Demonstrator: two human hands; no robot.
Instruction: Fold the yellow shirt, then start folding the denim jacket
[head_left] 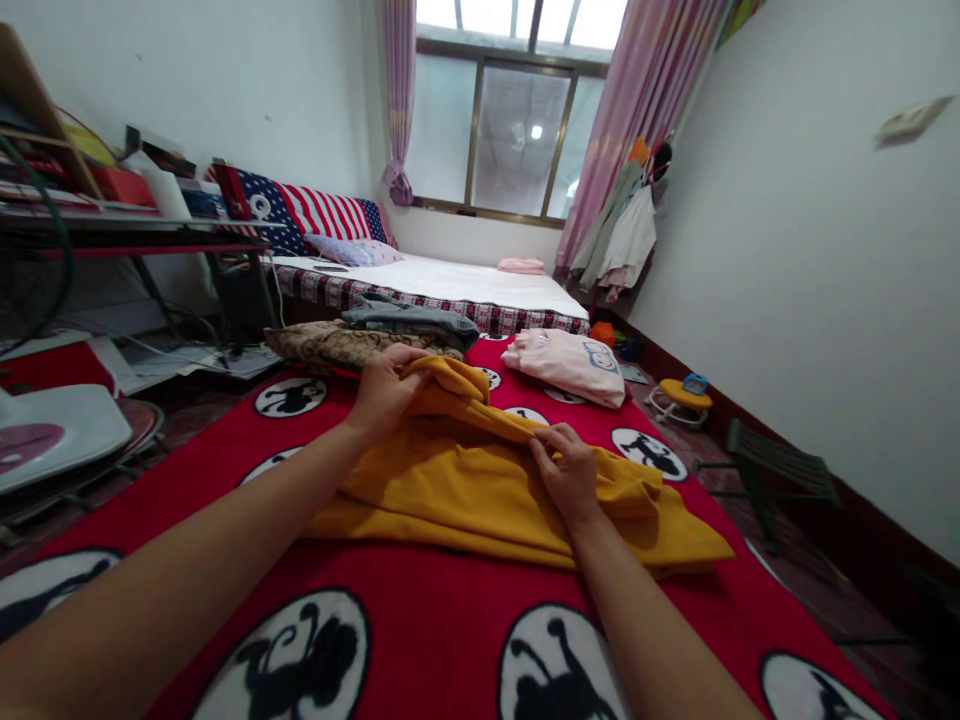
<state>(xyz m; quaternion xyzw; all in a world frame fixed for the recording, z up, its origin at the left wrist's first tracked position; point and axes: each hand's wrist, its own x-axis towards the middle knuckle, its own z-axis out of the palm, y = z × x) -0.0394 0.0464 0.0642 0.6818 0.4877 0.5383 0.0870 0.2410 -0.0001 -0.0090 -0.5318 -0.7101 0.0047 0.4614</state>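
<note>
A mustard-yellow garment (465, 490), perhaps a sweatshirt, lies partly folded across the red blanket (427, 620), which has black figures in white circles. At the garment's far left part, my left hand (390, 385) is closed on a bunched fold and lifts it a little. My right hand (566, 470) pinches the same cloth nearer the middle, its fingers on the raised edge. Between the two hands the yellow fabric stretches in a ridge. Its right end lies loose on the blanket. Which part of the garment each hand grips cannot be made out.
Beyond the garment lie a folded pale pink garment (566, 365), a brown patterned cushion or cloth (322, 345) and grey-blue folded clothing (409, 318). A white-covered bed (450, 280) stands at the back. To the right are a yellow stool (685, 393) and a dark folding stool (780, 460).
</note>
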